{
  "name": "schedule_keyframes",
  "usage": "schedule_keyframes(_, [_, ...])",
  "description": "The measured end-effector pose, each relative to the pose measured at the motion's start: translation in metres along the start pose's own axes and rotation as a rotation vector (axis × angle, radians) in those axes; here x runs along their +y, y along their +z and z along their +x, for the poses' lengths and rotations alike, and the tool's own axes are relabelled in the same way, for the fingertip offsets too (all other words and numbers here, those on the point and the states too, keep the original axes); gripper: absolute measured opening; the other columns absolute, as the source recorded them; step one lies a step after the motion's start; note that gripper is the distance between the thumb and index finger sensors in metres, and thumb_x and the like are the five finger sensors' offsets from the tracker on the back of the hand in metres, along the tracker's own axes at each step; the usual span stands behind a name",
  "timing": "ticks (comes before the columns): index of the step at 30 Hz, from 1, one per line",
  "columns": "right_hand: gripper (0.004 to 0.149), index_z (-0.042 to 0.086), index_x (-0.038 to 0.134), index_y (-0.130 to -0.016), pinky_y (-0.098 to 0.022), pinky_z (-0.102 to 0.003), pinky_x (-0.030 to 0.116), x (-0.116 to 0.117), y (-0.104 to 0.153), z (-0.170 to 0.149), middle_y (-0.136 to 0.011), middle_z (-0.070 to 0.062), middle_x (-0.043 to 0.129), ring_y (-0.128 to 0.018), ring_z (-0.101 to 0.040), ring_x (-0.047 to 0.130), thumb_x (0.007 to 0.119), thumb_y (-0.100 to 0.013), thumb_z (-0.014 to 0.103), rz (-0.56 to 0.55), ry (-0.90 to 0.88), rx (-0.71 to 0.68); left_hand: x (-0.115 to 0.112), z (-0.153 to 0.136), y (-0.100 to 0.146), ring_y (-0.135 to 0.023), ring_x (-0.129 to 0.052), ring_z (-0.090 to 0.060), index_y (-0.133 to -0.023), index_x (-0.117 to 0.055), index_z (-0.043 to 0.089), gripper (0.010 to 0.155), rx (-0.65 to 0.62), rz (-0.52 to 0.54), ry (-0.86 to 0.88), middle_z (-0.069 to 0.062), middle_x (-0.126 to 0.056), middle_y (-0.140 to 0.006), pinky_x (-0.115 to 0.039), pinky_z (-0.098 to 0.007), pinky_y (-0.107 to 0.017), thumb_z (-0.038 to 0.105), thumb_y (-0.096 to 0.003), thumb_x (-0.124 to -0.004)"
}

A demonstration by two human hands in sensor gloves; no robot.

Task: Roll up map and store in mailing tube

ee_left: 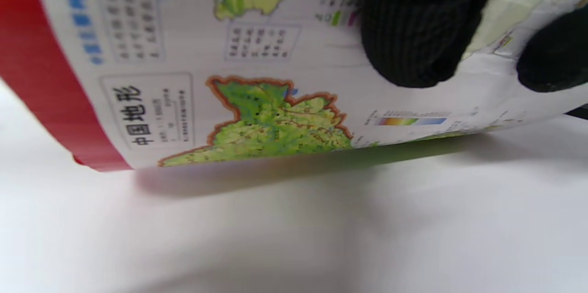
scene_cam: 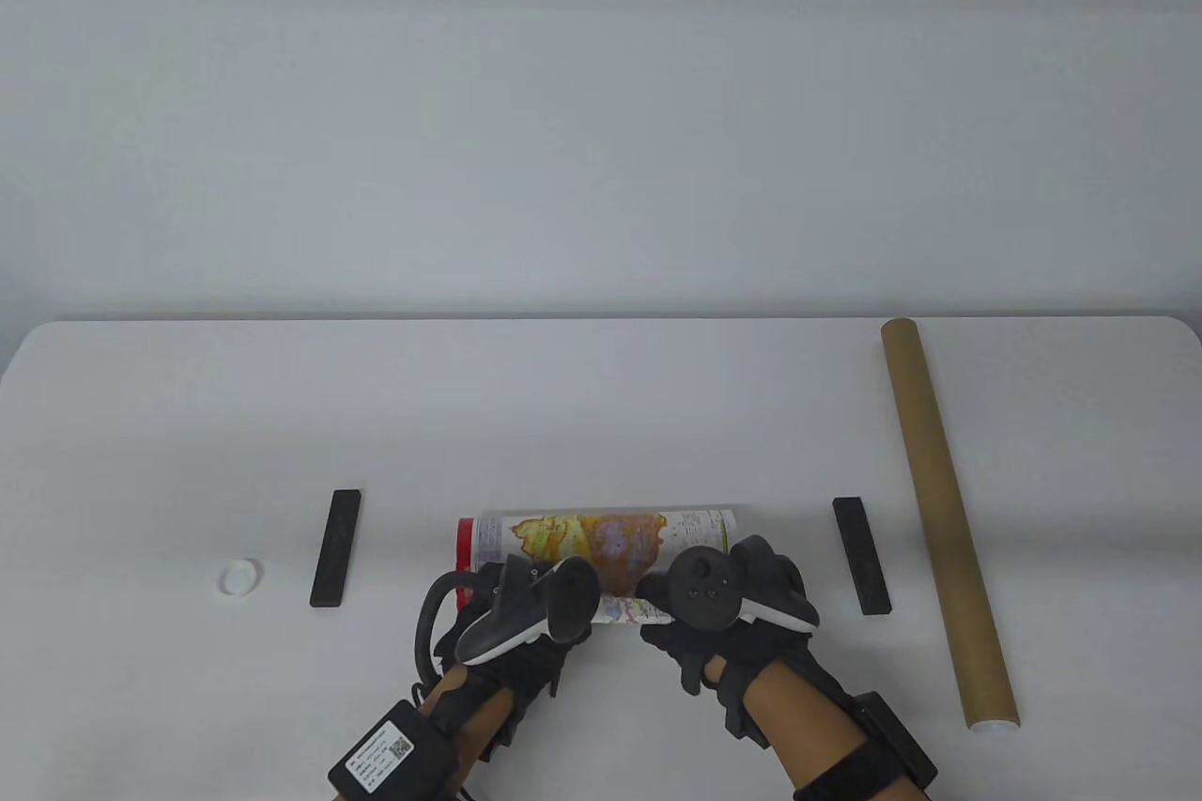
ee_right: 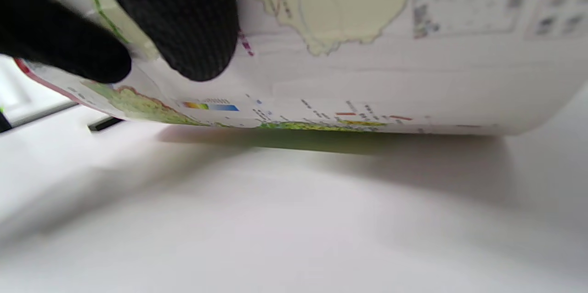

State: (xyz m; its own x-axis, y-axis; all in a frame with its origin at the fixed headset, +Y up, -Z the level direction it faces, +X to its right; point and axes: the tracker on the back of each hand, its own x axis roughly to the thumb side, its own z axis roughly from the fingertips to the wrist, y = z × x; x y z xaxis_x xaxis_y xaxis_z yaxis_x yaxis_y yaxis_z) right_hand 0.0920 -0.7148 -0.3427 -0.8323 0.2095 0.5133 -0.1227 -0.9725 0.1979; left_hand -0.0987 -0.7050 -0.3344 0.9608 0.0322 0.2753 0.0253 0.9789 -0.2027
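Nearest the bottom edge of the table view: two forearms with black boxes strapped on. Just past them, left hand (scene_cam: 512,618) and right hand (scene_cam: 728,599), both in black gloves, each with a tracker on its back. Both resting on the near side of the map (scene_cam: 601,547), left hand on the left part, right hand on the right part. Rolled into a fat roll, lying sideways on the white table (scene_cam: 601,407), close to the near edge and about in the middle. Red band at the roll's left end, colourful land shapes on its outside.

In the left wrist view, gloved fingers (ee_left: 413,31) coming down from the top, tips pressed on the paper (ee_left: 257,114), close together. Printed boxes, small tables and a green land shape with an orange rim on it. Cannot tell if curled round the roll or just pressing.

In the right wrist view, two fingers (ee_right: 188,22) side by side, tips on the curved paper. Thumb not seen, so cannot tell about any pinching.

A little further out, a left black bar (scene_cam: 335,547) left of the roll and a right black bar (scene_cam: 861,555) right of it, both apart from the roll. A small white cap (scene_cam: 241,576) well to the left.

Far right, the long brown mailing tube (scene_cam: 944,519), lying flat, from near the front edge to the back edge, well apart from the map.
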Motion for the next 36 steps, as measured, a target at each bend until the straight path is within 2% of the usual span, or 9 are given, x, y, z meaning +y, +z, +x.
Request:
schedule_keyframes(3, [0.063,0.005,0.069,-0.106,-0.057,-0.072,0.056,-0.003,0.003,0.009,-0.085,-0.020,0.072,-0.074,-0.048,0.078,0.086,-0.053,0.035,-0.063,0.106,-0.019,-0.006,-0.008,-0.005,-0.052,-0.094,-0.015,-0.088,-0.081,0.041,0.046,0.007,-0.157,0.140,0.011,-0.088,-0.051,-0.071,-0.042,-0.070,0.057,-0.0447,-0.083])
schedule_keyframes(7, [0.056,0.009,0.075,-0.102,-0.059,-0.068,0.061,-0.006,0.005,0.015,-0.080,-0.014,0.078,-0.070,-0.042,0.083,0.085,-0.053,0.032,-0.120,0.169,-0.061,-0.009,-0.011,-0.008,-0.080,-0.089,-0.023,-0.093,-0.080,0.042,0.049,0.000,-0.192,0.138,0.008,-0.084,-0.078,-0.063,-0.048,-0.076,0.056,-0.0465,-0.077])
schedule_keyframes(11, [0.048,0.008,0.083,-0.096,-0.055,-0.066,0.066,-0.003,0.001,0.009,-0.072,-0.014,0.082,-0.060,-0.039,0.088,0.084,-0.053,0.030,-0.028,0.051,-0.039,-0.008,-0.005,-0.006,-0.088,-0.083,-0.025,-0.094,-0.078,0.042,0.050,0.005,-0.162,0.086,0.006,-0.077,-0.090,-0.061,-0.048,-0.077,0.056,-0.0460,-0.078])
schedule_keyframes(14, [0.046,0.007,0.086,-0.093,-0.053,-0.066,0.067,-0.001,-0.002,-0.001,-0.070,-0.015,0.083,-0.057,-0.039,0.088,0.084,-0.053,0.029,0.014,-0.076,-0.011,-0.001,0.003,0.001,-0.090,-0.081,-0.024,-0.098,-0.071,0.042,0.056,0.016,-0.048,-0.014,0.007,-0.072,-0.094,-0.061,-0.047,-0.077,0.056,-0.0447,-0.081])
schedule_keyframes(18, [0.045,0.005,0.087,-0.091,-0.052,-0.066,0.067,-0.001,-0.003,-0.013,-0.068,-0.016,0.083,-0.055,-0.040,0.088,0.084,-0.053,0.028,0.025,-0.239,0.012,0.005,0.009,0.010,-0.083,-0.086,-0.021,-0.097,-0.072,0.042,0.055,0.002,0.117,-0.058,0.008,-0.077,-0.088,-0.064,-0.045,-0.076,0.054,-0.0439,-0.082])
schedule_keyframes(21, [0.046,0.005,0.087,-0.092,-0.052,-0.066,0.066,-0.003,-0.001,-0.013,-0.069,-0.016,0.082,-0.057,-0.040,0.087,0.085,-0.053,0.029,0.003,-0.230,0.002,0.005,0.008,0.009,-0.070,-0.093,-0.018,-0.091,-0.078,0.041,0.052,-0.014,0.158,-0.052,0.008,-0.084,-0.075,-0.069,-0.043,-0.072,0.056,-0.0409,-0.084])
schedule_keyframes(30, [0.062,0.006,0.071,-0.105,-0.059,-0.069,0.060,-0.016,0.011,0.018,-0.089,-0.019,0.075,-0.079,-0.049,0.080,0.088,-0.051,0.032,-0.191,0.192,-0.051,-0.001,-0.008,-0.003,-0.051,-0.099,-0.013,-0.087,-0.081,0.039,0.056,0.011,0.030,0.134,0.010,-0.089,-0.059,-0.077,-0.039,-0.065,0.062,-0.0363,-0.087])
schedule_keyframes(33, [0.063,0.007,0.071,-0.105,-0.060,-0.067,0.062,-0.015,0.013,0.026,-0.085,-0.015,0.079,-0.075,-0.044,0.084,0.089,-0.050,0.034,-0.244,0.300,-0.058,-0.002,-0.013,-0.005,-0.045,-0.100,-0.012,-0.087,-0.082,0.038,0.058,0.002,-0.011,0.208,0.011,-0.091,-0.054,-0.079,-0.037,-0.063,0.064,-0.0344,-0.088])
schedule_keyframes(36, [0.061,0.009,0.073,-0.102,-0.059,-0.064,0.066,-0.013,0.011,0.025,-0.075,-0.010,0.084,-0.064,-0.038,0.089,0.090,-0.049,0.035,-0.238,0.284,-0.054,-0.003,-0.015,-0.004,-0.043,-0.100,-0.012,-0.086,-0.083,0.038,0.059,-0.012,-0.015,0.226,0.010,-0.091,-0.052,-0.079,-0.037,-0.062,0.064,-0.0336,-0.090])
